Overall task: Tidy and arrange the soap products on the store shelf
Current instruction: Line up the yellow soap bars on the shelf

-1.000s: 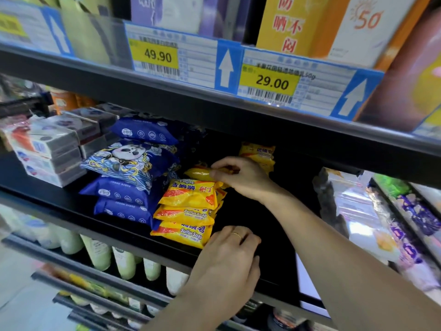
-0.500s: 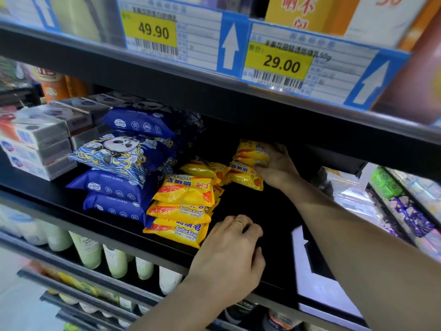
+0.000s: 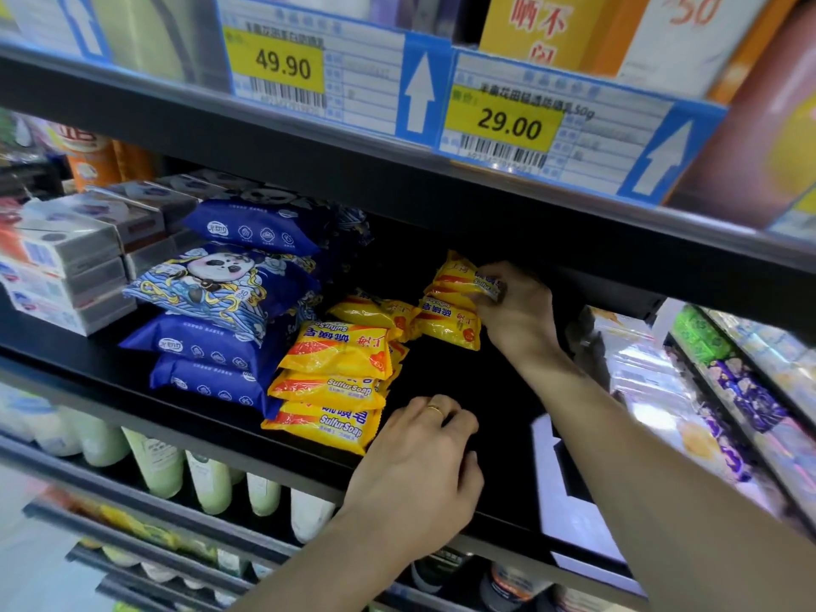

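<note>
Yellow sulfur soap packs lie on the black shelf [image 3: 463,390]. A front stack of three packs [image 3: 331,386] sits left of middle, with one loose pack [image 3: 371,313] behind it. Deep at the back, my right hand [image 3: 516,311] grips the top pack [image 3: 459,278] of a small back pile; another pack [image 3: 448,326] lies under it. My left hand [image 3: 419,461] rests on the shelf's front edge, fingers loosely curled and holding nothing, just right of the front stack.
Blue panda wet-wipe packs [image 3: 229,302] are stacked left of the soaps, with white boxed soaps [image 3: 66,267] further left. The upper shelf edge with price tags [image 3: 499,121] hangs low overhead. Bottles [image 3: 212,479] fill the shelf below; wrapped goods [image 3: 728,390] sit at the right.
My right hand left the loose pack behind the front stack, reached deeper to the back pile and took hold of its top pack. My left hand stayed at the shelf edge.
</note>
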Demonstrator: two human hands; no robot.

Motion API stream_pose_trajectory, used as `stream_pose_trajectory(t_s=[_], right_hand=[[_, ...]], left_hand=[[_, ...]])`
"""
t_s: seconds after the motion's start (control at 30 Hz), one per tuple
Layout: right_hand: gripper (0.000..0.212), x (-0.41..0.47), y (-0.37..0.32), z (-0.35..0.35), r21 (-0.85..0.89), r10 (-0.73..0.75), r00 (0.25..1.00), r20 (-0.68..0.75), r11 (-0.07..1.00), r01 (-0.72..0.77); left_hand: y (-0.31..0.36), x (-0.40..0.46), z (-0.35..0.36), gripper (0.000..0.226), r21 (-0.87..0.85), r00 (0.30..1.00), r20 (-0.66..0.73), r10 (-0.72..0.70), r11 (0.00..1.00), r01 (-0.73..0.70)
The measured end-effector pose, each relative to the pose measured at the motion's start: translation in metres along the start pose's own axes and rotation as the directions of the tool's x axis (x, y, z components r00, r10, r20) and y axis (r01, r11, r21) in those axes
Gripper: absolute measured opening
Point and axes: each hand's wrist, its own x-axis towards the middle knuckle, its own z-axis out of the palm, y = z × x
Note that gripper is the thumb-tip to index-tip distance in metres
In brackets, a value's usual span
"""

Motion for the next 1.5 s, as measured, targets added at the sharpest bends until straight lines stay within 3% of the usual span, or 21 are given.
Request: stream_pose_trajectory(t_s=[0.13, 0.2, 0.23, 0.3, 0.33, 0.37, 0.47, 0.63, 0.7, 0.8, 0.87, 0.97, 1.03, 1.07, 1.17, 1.3, 1.5], right_hand=[[0.033, -0.056, 0.002, -0.018, 0.121, -0.054, 0.993, -0.108, 0.99, 0.068], [0.036, -0.09, 0.008, -0.026, 0.184, -0.055, 0.988, -0.146, 0.979, 0.082], [0.039, -0.106, 0.01, -0.031, 0.218, -0.055, 0.986, -0.157, 0.972, 0.089], [0.043, -0.136, 0.013, -0.038, 0.296, -0.041, 0.986, -0.159, 0.951, 0.087], [0.045, -0.149, 0.013, -0.041, 0.327, -0.045, 0.985, -0.165, 0.94, 0.098], [0.046, -0.161, 0.012, -0.044, 0.343, -0.064, 0.982, -0.176, 0.931, 0.122], [0.049, -0.187, 0.01, -0.048, 0.312, -0.133, 0.977, -0.168, 0.933, 0.18], [0.055, -0.213, 0.003, -0.056, 0.263, -0.208, 0.971, -0.118, 0.936, 0.233], [0.064, -0.22, 0.002, -0.06, 0.26, -0.213, 0.972, -0.102, 0.937, 0.233], [0.08, -0.227, 0.001, -0.065, 0.316, -0.122, 0.988, -0.1, 0.937, 0.147], [0.078, -0.226, 0.001, -0.068, 0.395, 0.014, 0.998, -0.066, 0.919, 0.014], [0.048, -0.216, -0.002, -0.076, 0.543, 0.273, 0.961, 0.052, 0.8, -0.257], [0.016, -0.208, -0.007, -0.083, 0.668, 0.413, 0.884, 0.219, 0.597, -0.445], [0.015, -0.204, -0.009, -0.087, 0.692, 0.433, 0.843, 0.32, 0.501, -0.52], [0.051, -0.196, -0.011, -0.097, 0.688, 0.357, 0.755, 0.55, 0.318, -0.652], [0.058, -0.19, -0.015, -0.101, 0.685, 0.202, 0.741, 0.64, 0.287, -0.669], [0.041, -0.185, -0.019, -0.092, 0.695, 0.234, 0.768, 0.596, 0.328, -0.64]], left_hand=[[0.001, -0.001, -0.002, 0.036, -0.117, 0.997, -0.016, -0.081, 0.99, 0.078], [0.003, 0.002, -0.009, 0.034, -0.358, 0.969, 0.0, -0.249, 0.904, 0.232], [0.005, 0.005, -0.017, 0.031, -0.553, 0.935, 0.064, -0.35, 0.767, 0.325], [0.009, 0.009, -0.033, 0.026, -0.857, 0.86, 0.257, -0.441, 0.308, 0.414], [0.009, 0.009, -0.037, 0.028, -0.897, 0.847, 0.295, -0.442, 0.177, 0.405], [0.009, 0.007, -0.041, 0.035, -0.909, 0.857, 0.299, -0.42, 0.149, 0.389], [0.016, -0.001, -0.045, 0.057, -0.906, 0.882, 0.319, -0.348, 0.161, 0.391], [0.017, -0.007, -0.043, 0.023, -0.88, 0.89, 0.292, -0.35, 0.266, 0.393], [0.013, -0.01, -0.043, 0.019, -0.879, 0.9, 0.298, -0.318, 0.276, 0.389], [0.009, -0.013, -0.044, 0.019, -0.886, 0.915, 0.275, -0.294, 0.292, 0.36], [0.006, -0.013, -0.043, 0.019, -0.899, 0.923, 0.252, -0.289, 0.283, 0.334], [0.006, -0.013, -0.042, 0.021, -0.923, 0.938, 0.211, -0.274, 0.26, 0.284], [0.007, -0.012, -0.041, 0.023, -0.927, 0.956, 0.171, -0.24, 0.288, 0.238], [0.007, -0.012, -0.042, 0.024, -0.926, 0.966, 0.149, -0.213, 0.312, 0.212], [0.007, -0.012, -0.045, 0.026, -0.909, 0.987, 0.092, -0.133, 0.392, 0.138], [0.004, -0.014, -0.049, 0.028, -0.845, 0.998, 0.052, -0.042, 0.53, 0.066], [0.002, -0.02, -0.05, 0.031, -0.793, 0.998, 0.065, 0.012, 0.607, 0.045]])
